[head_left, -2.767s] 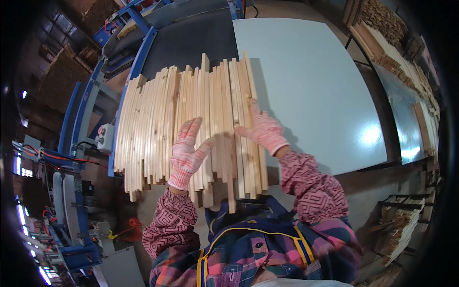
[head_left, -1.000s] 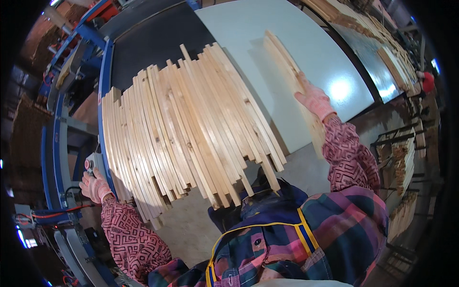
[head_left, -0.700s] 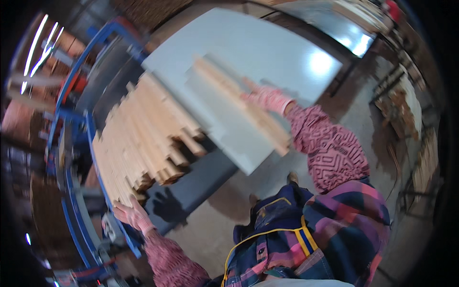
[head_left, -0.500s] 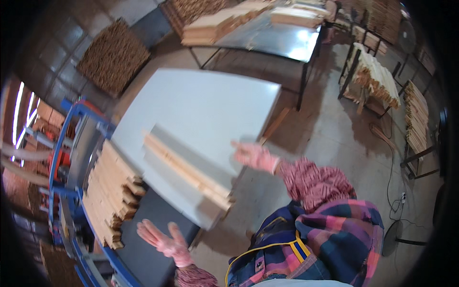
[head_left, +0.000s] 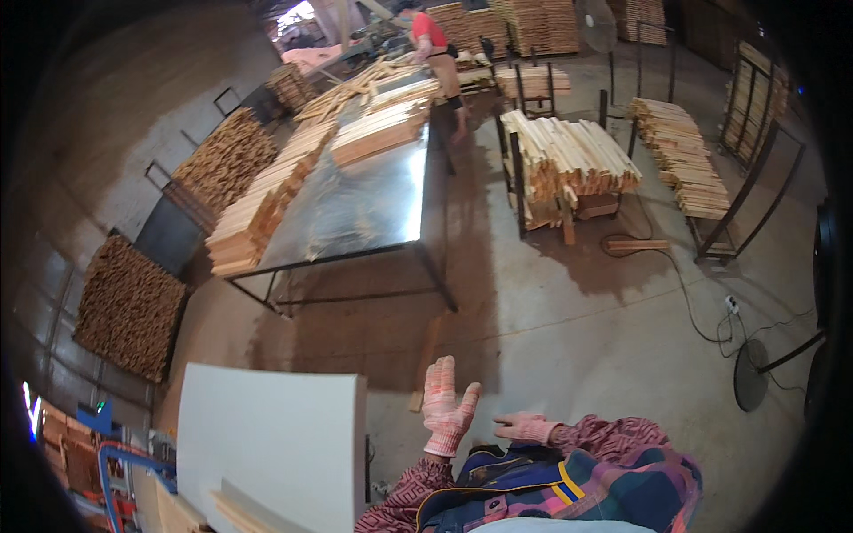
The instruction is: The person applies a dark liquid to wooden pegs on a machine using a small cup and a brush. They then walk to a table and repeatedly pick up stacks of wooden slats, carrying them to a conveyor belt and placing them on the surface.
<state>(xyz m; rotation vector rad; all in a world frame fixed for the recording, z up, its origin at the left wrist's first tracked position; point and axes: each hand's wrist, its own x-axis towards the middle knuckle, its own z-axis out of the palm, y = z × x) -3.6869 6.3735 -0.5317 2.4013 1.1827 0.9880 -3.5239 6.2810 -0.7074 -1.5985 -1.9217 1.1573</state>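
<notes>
Diagonally, pale wood (head_left: 238, 515) runs down to the right.

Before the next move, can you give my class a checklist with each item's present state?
1. Left hand empty: ok, fingers extended.
2. Right hand empty: ok, no object visible.
3. Floor ahead unobstructed: not ok, a wooden strip lies there.
4. Co-worker apart from both hands: ok, beside the metal-topped table's far end.
5. Timber on the white tabletop fully supported: cannot tell, the picture's edge cuts it off.
</notes>
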